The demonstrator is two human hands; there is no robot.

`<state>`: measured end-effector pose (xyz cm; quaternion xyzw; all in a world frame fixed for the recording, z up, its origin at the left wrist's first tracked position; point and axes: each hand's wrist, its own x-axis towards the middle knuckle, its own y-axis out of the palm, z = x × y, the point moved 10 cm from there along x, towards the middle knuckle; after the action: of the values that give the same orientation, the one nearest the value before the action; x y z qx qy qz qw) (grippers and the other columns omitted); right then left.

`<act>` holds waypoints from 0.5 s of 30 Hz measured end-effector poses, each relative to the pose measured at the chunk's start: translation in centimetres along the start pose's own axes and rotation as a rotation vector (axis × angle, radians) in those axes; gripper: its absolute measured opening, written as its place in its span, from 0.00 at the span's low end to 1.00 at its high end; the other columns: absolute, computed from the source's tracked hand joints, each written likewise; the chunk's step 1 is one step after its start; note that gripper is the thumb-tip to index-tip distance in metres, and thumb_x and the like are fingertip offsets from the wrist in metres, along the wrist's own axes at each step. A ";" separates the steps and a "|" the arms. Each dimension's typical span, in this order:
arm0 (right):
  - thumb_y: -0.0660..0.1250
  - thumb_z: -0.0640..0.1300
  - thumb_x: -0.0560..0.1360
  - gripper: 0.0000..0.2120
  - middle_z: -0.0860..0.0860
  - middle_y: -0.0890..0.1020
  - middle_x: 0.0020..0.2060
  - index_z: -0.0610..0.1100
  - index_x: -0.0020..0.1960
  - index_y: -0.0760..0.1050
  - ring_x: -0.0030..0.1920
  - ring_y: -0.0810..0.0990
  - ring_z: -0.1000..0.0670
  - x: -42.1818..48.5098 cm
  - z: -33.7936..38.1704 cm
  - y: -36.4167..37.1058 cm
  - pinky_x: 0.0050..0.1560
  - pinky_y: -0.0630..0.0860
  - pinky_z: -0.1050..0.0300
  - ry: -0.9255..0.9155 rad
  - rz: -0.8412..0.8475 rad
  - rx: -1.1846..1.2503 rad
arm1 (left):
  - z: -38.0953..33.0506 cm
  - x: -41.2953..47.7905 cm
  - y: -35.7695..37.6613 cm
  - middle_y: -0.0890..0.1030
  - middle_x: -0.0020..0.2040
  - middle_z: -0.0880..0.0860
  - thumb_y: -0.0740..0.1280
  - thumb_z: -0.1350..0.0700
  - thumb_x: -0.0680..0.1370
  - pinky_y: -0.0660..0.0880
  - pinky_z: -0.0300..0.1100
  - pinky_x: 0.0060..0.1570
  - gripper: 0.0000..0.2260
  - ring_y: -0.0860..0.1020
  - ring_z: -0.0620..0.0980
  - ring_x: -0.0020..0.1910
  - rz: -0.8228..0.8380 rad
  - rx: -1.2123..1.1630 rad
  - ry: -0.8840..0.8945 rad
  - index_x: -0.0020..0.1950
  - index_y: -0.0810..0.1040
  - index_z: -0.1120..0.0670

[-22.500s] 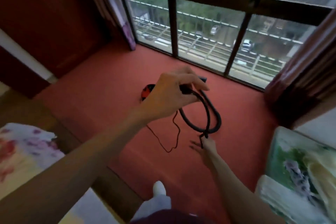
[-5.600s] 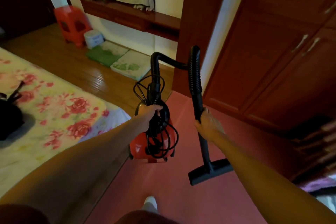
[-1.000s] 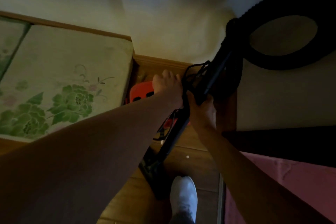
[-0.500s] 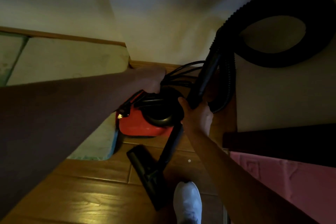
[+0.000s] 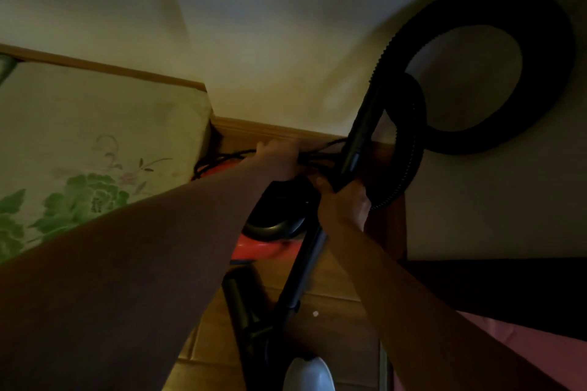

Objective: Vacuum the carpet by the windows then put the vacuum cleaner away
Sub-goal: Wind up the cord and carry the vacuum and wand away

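The red and black vacuum cleaner [image 5: 270,232] sits low on the wooden floor in a corner by the wall, partly hidden under my left forearm. My left hand [image 5: 279,157] is closed around its bundled black power cord [image 5: 320,154] above the body. My right hand [image 5: 344,200] grips the black wand [image 5: 305,267], whose floor nozzle [image 5: 241,311] rests on the boards near my foot. The ribbed black hose [image 5: 495,73] loops up in front of the wall on the right.
A pale cushion with green flowers [image 5: 95,149] lies left of the vacuum cleaner against the skirting board [image 5: 270,130]. A dark wooden edge [image 5: 492,282] and red carpet [image 5: 521,340] lie to the right. My white shoe [image 5: 309,374] stands on the floor [image 5: 333,305] below the nozzle.
The vacuum cleaner has gone from being carried across the room down into the corner. In the last half second my left hand shifted further over the cord bundle, and the view tilted slightly.
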<state>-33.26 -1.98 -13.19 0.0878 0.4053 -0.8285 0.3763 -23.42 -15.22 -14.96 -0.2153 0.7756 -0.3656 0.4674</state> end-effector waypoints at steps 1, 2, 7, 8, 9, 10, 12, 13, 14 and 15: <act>0.68 0.50 0.78 0.24 0.40 0.76 0.62 0.36 0.67 0.68 0.65 0.73 0.40 0.0 -0.2 0.2 0.62 0.74 0.48 -0.013 0.006 -0.005 | -0.6 -0.3 0.5 0.79 0.58 0.52 0.65 0.38 0.77 0.65 0.57 0.65 0.19 0.74 0.58 0.63 0.077 -0.071 0.039 0.64 0.78 0.45; 0.68 0.49 0.77 0.24 0.41 0.75 0.63 0.37 0.67 0.68 0.65 0.73 0.40 -0.2 -0.3 0.2 0.62 0.74 0.48 -0.022 0.011 -0.005 | -1.1 -0.7 0.7 0.81 0.55 0.51 0.66 0.39 0.75 0.69 0.54 0.60 0.15 0.76 0.59 0.61 0.127 -0.189 0.079 0.59 0.80 0.42; 0.68 0.40 0.77 0.28 0.41 0.67 0.70 0.38 0.73 0.62 0.71 0.65 0.41 -2.3 -0.7 -0.9 0.69 0.65 0.48 -0.042 -0.038 0.018 | -2.7 -3.0 -1.0 0.77 0.60 0.55 0.63 0.44 0.74 0.69 0.50 0.55 0.22 0.74 0.60 0.62 0.028 -0.414 0.130 0.66 0.74 0.48; 0.68 0.41 0.77 0.28 0.40 0.67 0.70 0.37 0.73 0.61 0.72 0.65 0.40 -2.6 -0.8 -1.1 0.69 0.64 0.49 -0.035 -0.040 0.006 | -2.7 -3.2 -0.8 0.73 0.68 0.56 0.62 0.43 0.76 0.66 0.52 0.63 0.26 0.69 0.59 0.69 0.000 -0.282 0.137 0.73 0.68 0.50; 0.68 0.42 0.77 0.28 0.40 0.67 0.70 0.37 0.73 0.61 0.72 0.64 0.40 -3.1 -0.9 -1.2 0.70 0.63 0.48 -0.025 -0.033 -0.012 | -2.8 -3.8 -0.6 0.66 0.75 0.57 0.60 0.43 0.79 0.61 0.53 0.70 0.29 0.63 0.59 0.74 -0.017 -0.154 0.147 0.78 0.61 0.53; 0.69 0.43 0.77 0.29 0.39 0.67 0.70 0.36 0.73 0.62 0.72 0.65 0.40 -3.4 -1.1 -1.2 0.70 0.63 0.48 -0.020 -0.018 -0.030 | -2.8 -4.4 -0.4 0.59 0.79 0.57 0.59 0.44 0.81 0.55 0.52 0.74 0.32 0.57 0.58 0.77 -0.029 -0.063 0.160 0.80 0.53 0.56; 0.69 0.45 0.77 0.30 0.39 0.68 0.70 0.36 0.73 0.62 0.71 0.66 0.40 -4.1 -0.8 -1.3 0.70 0.65 0.49 -0.033 0.019 -0.072 | -2.6 -5.6 -0.7 0.52 0.81 0.58 0.57 0.47 0.83 0.50 0.51 0.76 0.33 0.52 0.58 0.79 -0.073 0.026 0.192 0.81 0.45 0.59; 0.68 0.46 0.77 0.30 0.39 0.68 0.70 0.36 0.73 0.62 0.71 0.66 0.40 -4.4 -0.7 -1.3 0.69 0.65 0.49 -0.039 0.034 -0.095 | -2.4 -6.1 -0.8 0.51 0.81 0.59 0.56 0.49 0.84 0.51 0.51 0.76 0.32 0.52 0.58 0.79 -0.087 0.042 0.200 0.81 0.45 0.60; 0.68 0.46 0.78 0.30 0.39 0.68 0.70 0.36 0.74 0.62 0.71 0.67 0.41 -4.8 -0.5 -1.5 0.69 0.65 0.50 -0.045 0.040 -0.115 | -2.2 -6.9 -1.1 0.52 0.80 0.59 0.56 0.49 0.84 0.52 0.51 0.76 0.32 0.53 0.59 0.79 -0.102 0.047 0.208 0.81 0.45 0.61; 0.67 0.45 0.78 0.29 0.40 0.69 0.70 0.36 0.73 0.63 0.71 0.67 0.41 -5.1 -0.4 -1.8 0.68 0.66 0.50 -0.046 0.045 -0.131 | -1.9 -7.5 -1.3 0.54 0.80 0.60 0.57 0.50 0.84 0.53 0.50 0.75 0.31 0.54 0.59 0.78 -0.113 0.046 0.207 0.81 0.48 0.61</act>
<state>-31.02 1.81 -10.09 0.0530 0.4480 -0.7933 0.4090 -21.56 -10.26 -9.17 -0.2090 0.7977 -0.4293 0.3683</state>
